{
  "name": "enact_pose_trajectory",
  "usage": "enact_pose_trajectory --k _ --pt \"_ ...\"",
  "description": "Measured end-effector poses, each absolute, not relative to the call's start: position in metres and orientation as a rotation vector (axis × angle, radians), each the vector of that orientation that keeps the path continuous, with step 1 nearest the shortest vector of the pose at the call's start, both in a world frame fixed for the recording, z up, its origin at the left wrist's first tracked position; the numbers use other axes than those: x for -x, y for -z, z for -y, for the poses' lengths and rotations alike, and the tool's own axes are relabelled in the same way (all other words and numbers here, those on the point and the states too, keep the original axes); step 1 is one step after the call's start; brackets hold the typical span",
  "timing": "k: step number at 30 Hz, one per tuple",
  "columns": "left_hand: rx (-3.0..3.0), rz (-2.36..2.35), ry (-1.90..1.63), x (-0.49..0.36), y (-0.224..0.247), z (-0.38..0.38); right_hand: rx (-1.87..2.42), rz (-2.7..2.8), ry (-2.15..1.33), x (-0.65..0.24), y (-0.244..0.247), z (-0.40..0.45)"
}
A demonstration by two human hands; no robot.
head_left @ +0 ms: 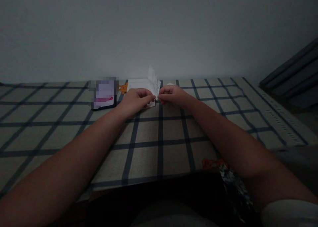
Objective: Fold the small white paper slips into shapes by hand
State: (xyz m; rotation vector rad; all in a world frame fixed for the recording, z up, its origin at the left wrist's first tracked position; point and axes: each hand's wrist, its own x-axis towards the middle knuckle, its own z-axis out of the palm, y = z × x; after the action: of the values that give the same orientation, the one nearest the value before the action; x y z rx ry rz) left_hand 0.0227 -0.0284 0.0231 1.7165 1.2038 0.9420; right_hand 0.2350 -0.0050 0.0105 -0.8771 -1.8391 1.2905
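Note:
My left hand [139, 100] and my right hand [172, 95] nearly meet over the far part of the checked cloth, fingertips pinched. Between them is a thin white tissue [153, 78], its tip standing up above the fingers. Both hands pinch the tissue low down, close together. Behind and partly under my left hand lies a flat white packet [137, 83]. A small white bit shows behind my right hand; what it is cannot be made out.
A phone or tablet [104, 96] with a lit screen stands left of the packet, beside an orange figure [123, 88]. The checked tablecloth [149, 152] reaches the wall. Another orange piece [213, 163] and a shiny dark wrapper [235, 184] lie near the front edge.

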Motion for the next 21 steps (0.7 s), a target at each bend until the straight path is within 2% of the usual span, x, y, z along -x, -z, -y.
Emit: enact_pose_trajectory --k 21 --pt "-1.920 -1.165 -0.889 -0.0227 -0.0243 0.0338 0.917 1.925 -1.238 -0.2404 -0.0034 -0.0015"
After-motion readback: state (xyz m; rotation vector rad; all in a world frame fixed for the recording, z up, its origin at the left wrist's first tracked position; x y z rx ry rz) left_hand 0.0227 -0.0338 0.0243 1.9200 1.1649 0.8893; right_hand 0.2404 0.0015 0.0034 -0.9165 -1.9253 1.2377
